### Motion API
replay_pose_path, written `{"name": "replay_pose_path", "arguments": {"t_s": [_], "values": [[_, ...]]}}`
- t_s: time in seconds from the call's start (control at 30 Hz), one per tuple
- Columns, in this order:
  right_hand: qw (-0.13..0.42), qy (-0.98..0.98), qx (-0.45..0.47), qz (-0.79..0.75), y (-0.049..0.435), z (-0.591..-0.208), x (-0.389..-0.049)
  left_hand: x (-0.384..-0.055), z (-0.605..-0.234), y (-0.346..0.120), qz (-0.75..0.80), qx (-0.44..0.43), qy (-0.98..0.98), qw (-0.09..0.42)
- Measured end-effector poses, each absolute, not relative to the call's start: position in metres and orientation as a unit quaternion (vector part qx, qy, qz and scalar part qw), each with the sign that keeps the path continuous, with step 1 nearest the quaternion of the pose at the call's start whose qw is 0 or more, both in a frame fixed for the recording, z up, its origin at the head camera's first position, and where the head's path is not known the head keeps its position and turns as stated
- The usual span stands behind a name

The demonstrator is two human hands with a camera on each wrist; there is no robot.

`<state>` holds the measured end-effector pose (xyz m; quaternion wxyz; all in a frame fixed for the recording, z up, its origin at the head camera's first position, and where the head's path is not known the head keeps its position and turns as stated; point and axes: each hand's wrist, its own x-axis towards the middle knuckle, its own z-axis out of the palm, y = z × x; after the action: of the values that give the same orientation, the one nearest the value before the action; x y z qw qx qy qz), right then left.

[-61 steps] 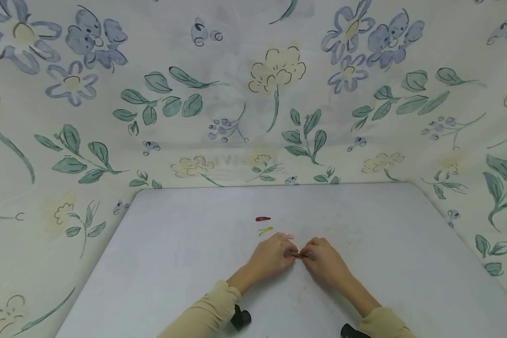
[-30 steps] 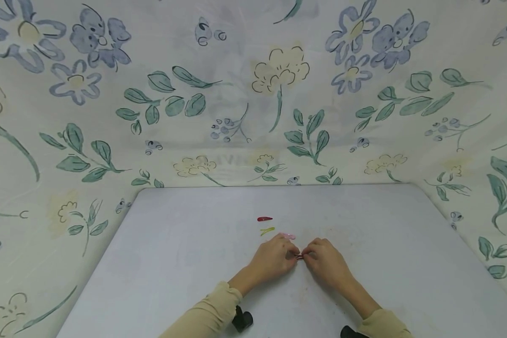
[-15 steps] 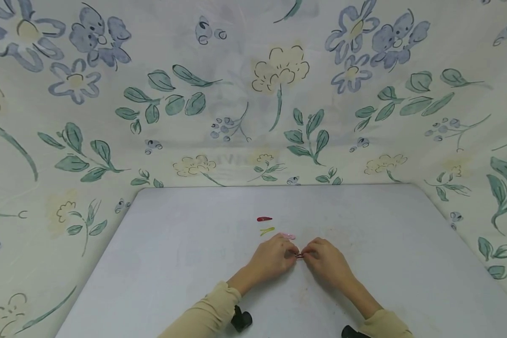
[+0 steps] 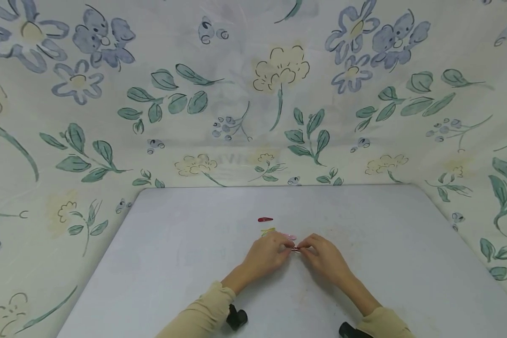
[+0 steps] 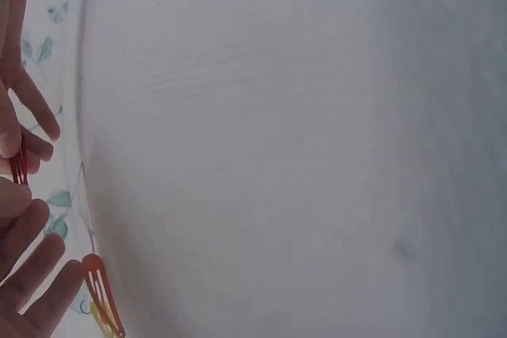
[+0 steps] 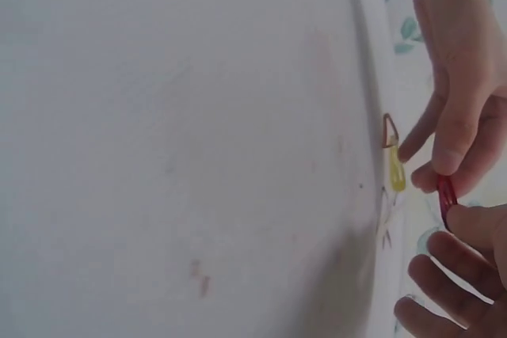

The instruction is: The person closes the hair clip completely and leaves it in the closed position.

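Both the left hand (image 4: 265, 256) and the right hand (image 4: 326, 259) pinch a red hair clip (image 6: 447, 193) by opposite ends above the tabletop (image 4: 173, 253), and it should handle as light, springy and slippery (thin coated metal, I'd guess), those ends seeming the surest grip.

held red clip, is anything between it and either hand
Nothing visible is: the left hand and right hand pinch opposite ends of the held red clip. The other red clip lies farther off on the table, outside both grips.
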<state>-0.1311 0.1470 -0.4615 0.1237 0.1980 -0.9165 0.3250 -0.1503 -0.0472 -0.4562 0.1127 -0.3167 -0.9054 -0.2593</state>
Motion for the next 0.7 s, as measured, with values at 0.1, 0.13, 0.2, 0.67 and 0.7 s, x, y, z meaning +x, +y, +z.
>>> {"name": "replay_pose_path", "arguments": {"t_s": [0.1, 0.13, 0.2, 0.67, 0.7], "values": [[0.125, -0.909, 0.201, 0.344, 0.143, -0.458, -0.132, -0.151, -0.454, -0.051, -0.288, -0.303, -0.900, 0.123], [0.126, -0.905, 0.204, 0.351, 0.142, -0.457, -0.133, -0.151, -0.453, -0.053, -0.301, -0.300, -0.897, 0.125], [0.128, -0.898, 0.211, 0.364, 0.140, -0.454, -0.134, -0.151, -0.450, -0.056, -0.320, -0.291, -0.892, 0.131], [0.140, -0.854, 0.233, 0.444, 0.117, -0.443, -0.144, -0.150, -0.439, -0.077, -0.406, -0.271, -0.853, 0.184], [0.142, -0.851, 0.233, 0.448, 0.115, -0.442, -0.145, -0.150, -0.439, -0.078, -0.412, -0.269, -0.850, 0.189]]}}
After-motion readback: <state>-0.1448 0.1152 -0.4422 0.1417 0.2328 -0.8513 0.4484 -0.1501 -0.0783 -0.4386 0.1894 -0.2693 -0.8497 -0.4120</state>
